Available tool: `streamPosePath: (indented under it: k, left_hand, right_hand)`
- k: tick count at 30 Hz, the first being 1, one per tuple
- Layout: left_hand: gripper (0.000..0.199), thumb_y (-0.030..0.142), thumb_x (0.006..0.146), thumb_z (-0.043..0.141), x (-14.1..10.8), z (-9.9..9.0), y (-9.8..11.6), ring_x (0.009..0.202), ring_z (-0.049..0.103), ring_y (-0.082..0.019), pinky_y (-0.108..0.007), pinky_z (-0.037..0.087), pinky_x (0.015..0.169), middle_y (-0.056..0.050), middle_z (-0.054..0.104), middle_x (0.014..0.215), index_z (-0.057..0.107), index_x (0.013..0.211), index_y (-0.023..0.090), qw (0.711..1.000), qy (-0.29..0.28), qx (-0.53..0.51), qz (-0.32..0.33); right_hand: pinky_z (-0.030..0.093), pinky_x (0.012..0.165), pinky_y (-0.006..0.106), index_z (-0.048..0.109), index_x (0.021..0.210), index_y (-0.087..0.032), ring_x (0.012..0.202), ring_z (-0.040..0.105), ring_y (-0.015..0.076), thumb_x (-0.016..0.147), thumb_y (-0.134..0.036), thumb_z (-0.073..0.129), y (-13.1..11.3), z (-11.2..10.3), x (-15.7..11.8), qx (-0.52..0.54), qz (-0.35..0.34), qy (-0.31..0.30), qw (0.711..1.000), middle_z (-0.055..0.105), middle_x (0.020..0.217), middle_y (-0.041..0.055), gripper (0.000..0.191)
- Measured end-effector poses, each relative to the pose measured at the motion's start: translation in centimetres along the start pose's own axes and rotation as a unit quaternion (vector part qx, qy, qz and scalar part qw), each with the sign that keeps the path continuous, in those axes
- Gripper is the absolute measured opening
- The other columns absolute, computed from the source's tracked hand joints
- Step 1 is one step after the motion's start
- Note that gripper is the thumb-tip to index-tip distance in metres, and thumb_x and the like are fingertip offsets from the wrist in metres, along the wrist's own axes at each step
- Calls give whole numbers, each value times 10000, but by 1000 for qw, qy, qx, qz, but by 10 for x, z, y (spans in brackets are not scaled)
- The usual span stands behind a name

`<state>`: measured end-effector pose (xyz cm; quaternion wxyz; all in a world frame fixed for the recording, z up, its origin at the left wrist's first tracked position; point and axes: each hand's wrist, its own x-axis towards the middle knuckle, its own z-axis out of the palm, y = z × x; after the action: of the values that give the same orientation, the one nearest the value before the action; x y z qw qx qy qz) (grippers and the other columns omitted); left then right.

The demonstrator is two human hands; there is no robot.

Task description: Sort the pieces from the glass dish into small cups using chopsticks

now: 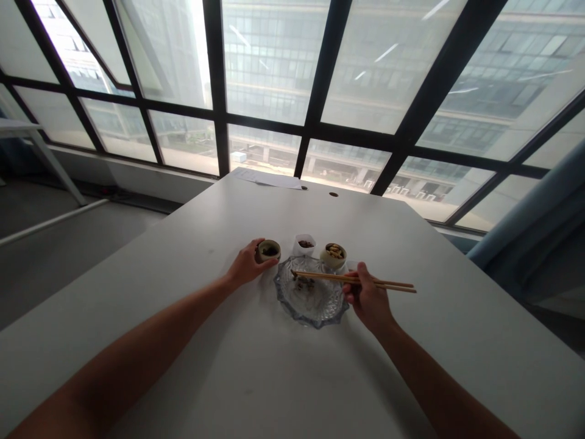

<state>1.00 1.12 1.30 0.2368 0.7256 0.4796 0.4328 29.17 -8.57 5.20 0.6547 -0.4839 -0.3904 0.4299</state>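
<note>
My left hand (248,263) is wrapped round a small cup (269,250) with dark contents, at the left of a scalloped glass plate (315,308). In my right hand (369,300) is a pair of wooden chopsticks (393,285), pointing left over the plate. A small dark piece (295,275) is at their tips; whether it is pinched is too small to tell. Small dark bits (305,283) lie on the plate. Behind it stand a white container (304,245) with dark pieces and a round bowl (333,255) with yellowish-brown pieces.
Papers (269,179) lie at the far edge of the white table (219,366), near two round dark spots. Large windows stand behind it. A blue-grey curtain (539,225) hangs at the right, and part of another white table (55,161) shows at the left.
</note>
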Motion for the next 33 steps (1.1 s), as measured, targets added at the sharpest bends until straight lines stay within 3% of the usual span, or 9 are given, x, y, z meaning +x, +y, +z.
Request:
streamPosePath:
  k: [4, 8, 12, 17, 20, 23, 27, 33]
  left_hand:
    - [793, 614, 793, 627, 5, -1, -2, 1226, 593, -324, -453, 451, 1063, -197, 618, 1323, 491, 1384, 103, 999, -23, 21, -9]
    - [765, 640, 879, 486, 16, -4, 4, 1339, 496, -333, -480, 374, 1130, -207, 522, 1441, 464, 1419, 99, 999, -16, 47, -17]
    - [714, 591, 883, 536, 28, 1, 28, 1390, 430, -332, -513, 336, 1146, -187, 493, 1474, 456, 1428, 138, 993, -14, 104, 52]
    - [667, 495, 866, 621, 52, 33, 65, 1351, 472, -344, -524, 306, 1146, -181, 509, 1462, 458, 1419, 160, 973, -66, 168, 144]
    - [707, 479, 810, 685, 70, 57, 74, 1312, 507, -385, -541, 332, 1114, -205, 532, 1432, 470, 1402, 159, 969, -105, 179, 131]
    - [726, 417, 753, 740, 82, 72, 72, 1230, 579, -386, -523, 401, 1055, -212, 619, 1318, 477, 1380, 161, 971, -129, 178, 94]
    - [758, 315, 701, 780, 87, 75, 67, 1141, 633, -364, -486, 477, 973, -193, 686, 1181, 462, 1372, 159, 976, -123, 157, 86]
    - [868, 273, 657, 818, 80, 62, 68, 1142, 623, -328, -472, 487, 985, -159, 678, 1194, 405, 1415, 180, 982, -82, 119, 124]
  right_hand:
    - [387, 273, 199, 609, 659, -171, 319, 482, 114, 681, -725, 761, -1, -1, 1, 26, 4, -10, 1000, 573, 449, 10, 575]
    - [373, 280, 189, 583, 683, -180, 326, 471, 97, 665, -728, 778, -8, -7, 10, 75, -13, 19, 997, 560, 460, -16, 582]
    - [369, 284, 205, 553, 677, -191, 361, 518, 127, 706, -778, 703, -14, -13, 19, 62, -70, 52, 994, 544, 458, -12, 607]
    - [412, 342, 233, 617, 711, -176, 370, 535, 137, 867, -733, 560, -23, -22, 12, -73, -212, 112, 968, 614, 507, 27, 581]
    - [486, 442, 260, 669, 738, -188, 441, 597, 154, 937, -667, 504, -26, -33, 5, -235, -325, 63, 914, 661, 572, 41, 545]
    - [506, 495, 266, 690, 744, -199, 480, 622, 158, 980, -614, 457, -27, -36, 4, -308, -369, 13, 877, 681, 607, 39, 531]
    - [499, 515, 259, 688, 750, -198, 485, 618, 153, 1000, -573, 446, -26, -22, 16, -310, -377, -10, 872, 665, 587, 25, 511]
    - [473, 510, 248, 669, 715, -192, 481, 590, 142, 966, -644, 462, -22, 8, 47, -319, -356, -64, 876, 649, 564, 25, 557]
